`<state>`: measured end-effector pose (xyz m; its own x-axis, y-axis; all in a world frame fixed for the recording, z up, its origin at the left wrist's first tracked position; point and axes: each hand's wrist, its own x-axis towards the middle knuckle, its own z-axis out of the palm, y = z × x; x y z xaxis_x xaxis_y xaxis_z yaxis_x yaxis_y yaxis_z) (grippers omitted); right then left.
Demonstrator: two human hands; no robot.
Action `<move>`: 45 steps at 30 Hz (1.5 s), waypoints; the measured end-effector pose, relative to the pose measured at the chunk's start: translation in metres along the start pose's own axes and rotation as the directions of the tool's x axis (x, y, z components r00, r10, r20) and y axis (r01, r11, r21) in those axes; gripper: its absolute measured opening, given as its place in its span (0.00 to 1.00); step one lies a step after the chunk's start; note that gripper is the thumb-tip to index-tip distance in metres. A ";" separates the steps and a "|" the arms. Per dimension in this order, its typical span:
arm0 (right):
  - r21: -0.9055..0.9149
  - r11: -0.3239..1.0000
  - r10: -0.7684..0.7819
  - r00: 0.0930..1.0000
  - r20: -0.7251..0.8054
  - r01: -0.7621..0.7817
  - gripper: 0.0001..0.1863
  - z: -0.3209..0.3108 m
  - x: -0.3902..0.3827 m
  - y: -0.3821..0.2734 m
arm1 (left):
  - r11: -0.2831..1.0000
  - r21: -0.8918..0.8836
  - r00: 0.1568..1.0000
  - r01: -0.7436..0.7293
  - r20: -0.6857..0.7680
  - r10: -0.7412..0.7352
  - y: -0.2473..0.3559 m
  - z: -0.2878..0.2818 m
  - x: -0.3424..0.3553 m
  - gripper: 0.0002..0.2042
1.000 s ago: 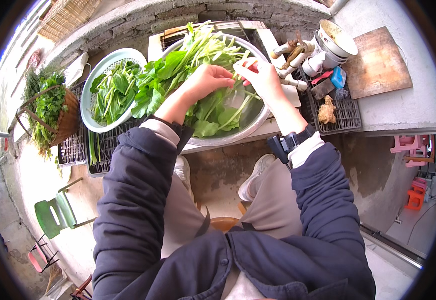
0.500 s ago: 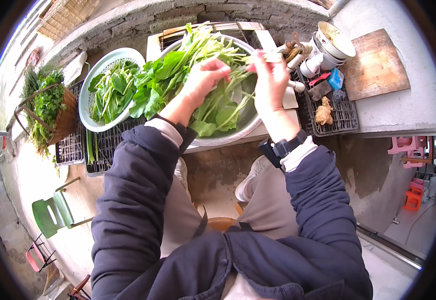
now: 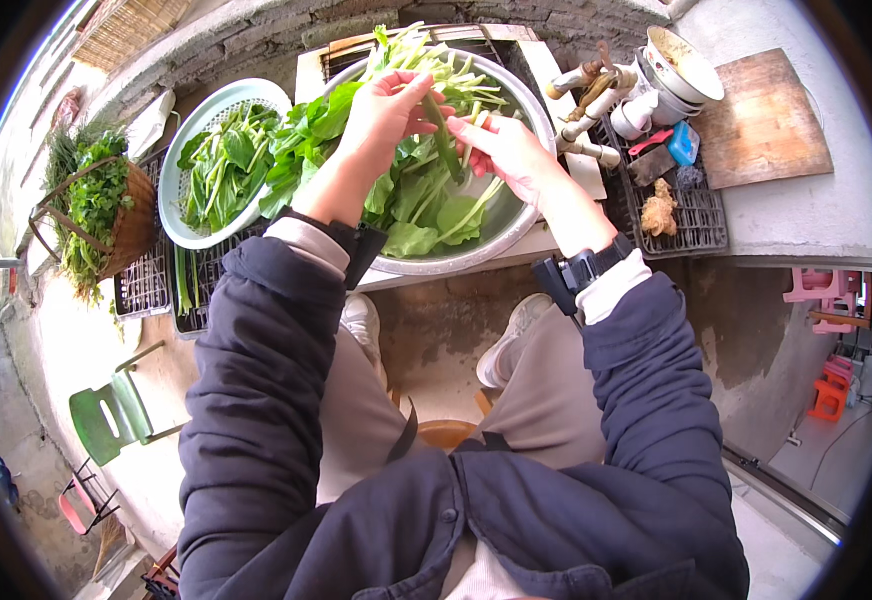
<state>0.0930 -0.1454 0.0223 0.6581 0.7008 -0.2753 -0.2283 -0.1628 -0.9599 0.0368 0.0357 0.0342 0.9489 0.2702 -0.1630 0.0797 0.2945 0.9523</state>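
Observation:
Over a wide metal basin (image 3: 539, 125), my two hands meet around a leafy green stalk (image 3: 443, 145). My left hand (image 3: 381, 122) is closed on its upper part, thumb and fingers pressed together. With its fingertips pinched, my right hand (image 3: 512, 150) grips the stem close beside the left fingers. A dark folded leaf hangs down between them. Behind the hands, a heap of leafy greens (image 3: 411, 55) with pale stems lies across the basin's far side. Loose leaves (image 3: 413, 240) rest inside it, nearer me. Greens spill leftward toward a pale green colander (image 3: 169, 190), which holds more leafy greens (image 3: 226, 165).
At far left stands a woven basket (image 3: 136, 215) of herbs. Black crates (image 3: 191, 318) sit under the colander. To the right are taps (image 3: 586, 110), stacked bowls (image 3: 681, 65), a crate (image 3: 696, 225) with a scrubber and brush, and a wooden cutting board (image 3: 761, 120). A green chair (image 3: 116, 415) stands left.
My hands have come together; the right moved down and turned inward, the left rose slightly. A dark leaf now hangs between them. The whole view has shifted a little.

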 end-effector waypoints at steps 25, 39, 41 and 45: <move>0.629 0.761 0.062 0.984 0.169 -0.156 0.40 -0.001 -0.006 -0.024 | 0.841 0.504 0.980 -0.198 0.072 0.187 -0.006 0.001 -0.013 0.10; 0.115 0.993 0.028 0.999 -0.016 -0.026 0.25 -0.039 -0.006 0.002 | 0.045 0.996 0.780 0.076 -0.087 0.620 0.024 -0.259 0.003 0.25; -0.196 0.973 0.098 0.987 -0.126 -0.122 0.21 -0.049 -0.006 0.007 | 0.121 0.989 0.760 0.079 -0.139 0.634 0.028 -0.234 0.003 0.23; -0.700 0.666 0.139 0.964 -0.225 -0.260 0.11 -0.049 0.004 0.024 | 0.383 0.873 0.825 -0.302 0.038 0.563 0.017 -0.099 0.001 0.12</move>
<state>0.1252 -0.1803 -0.0047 0.7645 0.4965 -0.4112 0.1790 -0.7763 -0.6045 0.0089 0.1313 0.0243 0.8397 0.3540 0.4118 0.0105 -0.7688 0.6394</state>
